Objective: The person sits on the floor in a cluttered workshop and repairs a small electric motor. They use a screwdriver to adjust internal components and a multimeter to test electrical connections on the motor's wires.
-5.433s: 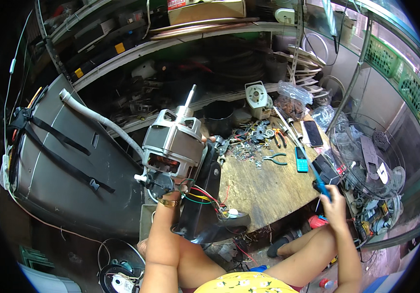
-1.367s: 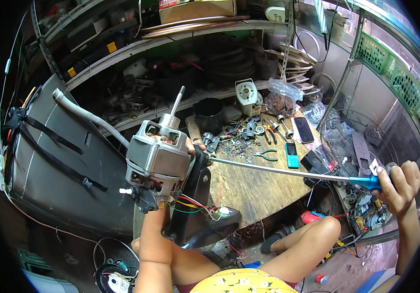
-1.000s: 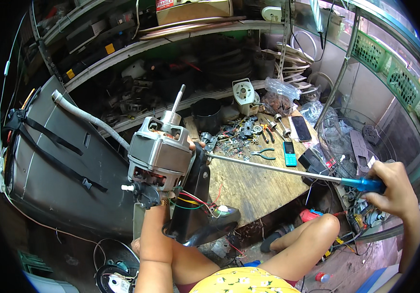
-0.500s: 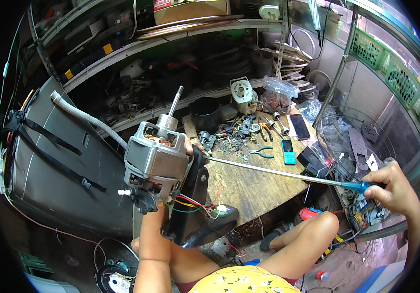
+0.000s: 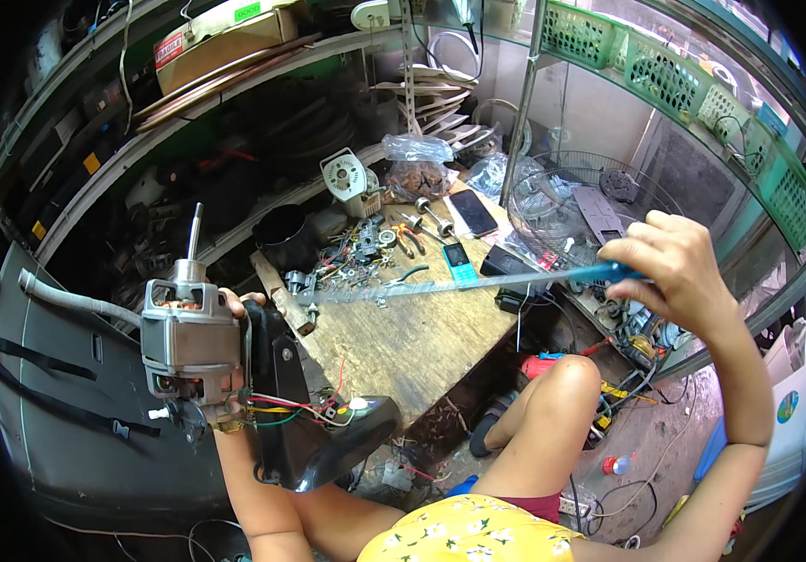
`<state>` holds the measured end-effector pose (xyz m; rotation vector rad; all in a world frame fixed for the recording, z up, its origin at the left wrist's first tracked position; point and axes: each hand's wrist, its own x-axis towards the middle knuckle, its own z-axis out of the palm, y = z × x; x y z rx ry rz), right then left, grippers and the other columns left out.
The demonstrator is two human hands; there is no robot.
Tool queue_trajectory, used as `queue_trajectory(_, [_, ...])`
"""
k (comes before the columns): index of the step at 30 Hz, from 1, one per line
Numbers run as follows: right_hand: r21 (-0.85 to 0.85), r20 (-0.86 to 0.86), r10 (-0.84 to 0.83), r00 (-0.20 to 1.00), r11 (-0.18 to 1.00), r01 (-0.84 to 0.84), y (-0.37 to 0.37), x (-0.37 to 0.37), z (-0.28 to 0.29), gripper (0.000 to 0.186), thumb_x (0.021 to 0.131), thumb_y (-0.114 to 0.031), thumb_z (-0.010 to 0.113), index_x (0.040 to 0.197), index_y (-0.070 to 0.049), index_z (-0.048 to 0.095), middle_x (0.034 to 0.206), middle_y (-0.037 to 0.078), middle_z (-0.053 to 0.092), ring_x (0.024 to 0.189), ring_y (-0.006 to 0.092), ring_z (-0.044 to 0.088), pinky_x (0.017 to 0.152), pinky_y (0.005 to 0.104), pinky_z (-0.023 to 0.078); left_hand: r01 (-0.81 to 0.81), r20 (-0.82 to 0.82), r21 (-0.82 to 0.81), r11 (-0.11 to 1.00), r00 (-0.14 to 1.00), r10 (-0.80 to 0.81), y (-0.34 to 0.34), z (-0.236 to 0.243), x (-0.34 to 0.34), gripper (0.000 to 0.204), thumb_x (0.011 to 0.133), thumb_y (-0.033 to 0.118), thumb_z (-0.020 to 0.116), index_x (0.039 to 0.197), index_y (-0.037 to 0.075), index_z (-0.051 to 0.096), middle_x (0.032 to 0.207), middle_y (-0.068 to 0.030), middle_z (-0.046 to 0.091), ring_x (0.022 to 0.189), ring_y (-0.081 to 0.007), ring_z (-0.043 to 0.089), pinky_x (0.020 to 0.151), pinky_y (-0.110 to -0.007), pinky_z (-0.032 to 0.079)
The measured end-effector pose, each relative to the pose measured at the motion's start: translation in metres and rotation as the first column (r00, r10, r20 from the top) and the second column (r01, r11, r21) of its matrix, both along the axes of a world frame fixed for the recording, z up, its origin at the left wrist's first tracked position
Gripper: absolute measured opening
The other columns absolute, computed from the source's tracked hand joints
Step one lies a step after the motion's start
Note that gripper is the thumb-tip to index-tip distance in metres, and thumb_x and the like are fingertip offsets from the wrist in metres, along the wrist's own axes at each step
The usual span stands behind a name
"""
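Note:
A grey electric fan motor [image 5: 189,332] with its shaft pointing up is gripped from behind by my left hand [image 5: 237,302], whose fingertips show beside the motor. A black bracket [image 5: 283,375] with a curved lower part is joined to the motor. Red, white, yellow and green wires [image 5: 290,410] hang out over it. My right hand [image 5: 670,272], raised at the right, is closed round the blue handle of a long screwdriver [image 5: 440,285]. Its shaft is smeared by motion and reaches left across the bench towards the bracket; whether the tip touches cannot be made out.
The wooden bench [image 5: 403,347] bears loose screws and small parts, pliers [image 5: 407,273], a turquoise keypad phone [image 5: 460,266] and a dark smartphone [image 5: 473,213]. A wire fan guard [image 5: 562,201] stands to the right. A grey panel [image 5: 75,412] lies at the left, under cluttered shelves.
The view has swung to the right. My right hand has risen with the screwdriver, whose shaft now slopes up towards the handle. My left hand still holds the motor.

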<state>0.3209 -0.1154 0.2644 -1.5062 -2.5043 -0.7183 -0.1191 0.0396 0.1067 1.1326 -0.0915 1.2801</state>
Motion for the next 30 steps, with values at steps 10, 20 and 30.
queue_trajectory(10, [-0.491, -0.453, 0.003, 0.892, 0.834, -0.252, 0.076, -0.023, -0.301, 0.031, 0.088, -0.036, 0.063, 0.101, -0.009, 0.057, 0.088, 0.013, 0.062, 0.086, 0.0338, 0.061, 0.072, 0.0463, 0.048, 0.040, 0.002, -0.049, 0.998, 0.999, -0.040, 0.015, -0.023, -0.011, 0.064, 0.087, 0.053, 0.061, 0.125, 0.005, 0.044, 0.135, -0.0234, 0.048, 0.124, -0.0436, 0.049, 0.105, -0.060, 0.041])
queue_trajectory(20, [-0.251, -0.276, 0.196, 0.941, 0.930, -0.268, 0.155, -0.078, -0.322, 0.047, 0.083, -0.033, 0.069, 0.121, -0.008, 0.055, 0.115, 0.017, 0.052, 0.105, 0.0359, 0.052, 0.087, 0.0456, 0.044, -0.186, 0.046, -0.208, 0.960, 0.979, 0.199, 0.005, -0.065, 0.002, 0.109, 0.071, 0.083, 0.054, 0.146, 0.007, 0.032, 0.136, -0.0142, 0.049, 0.121, -0.0290, 0.052, 0.102, -0.044, 0.044])
queue_trajectory(30, [-0.374, -0.663, 0.215, 0.718, 0.735, -0.566, 0.141, -0.203, -0.008, 0.098, 0.071, -0.053, 0.078, 0.142, -0.003, 0.034, 0.127, 0.022, 0.052, 0.113, 0.0324, 0.056, 0.097, 0.0395, 0.044, -0.759, -0.258, 0.337, 0.557, 0.495, 0.830, -0.022, -0.030, 0.066, 0.113, 0.071, 0.020, 0.082, 0.152, 0.009, 0.004, 0.141, -0.0123, 0.037, 0.126, -0.0224, 0.045, 0.106, -0.036, 0.038])
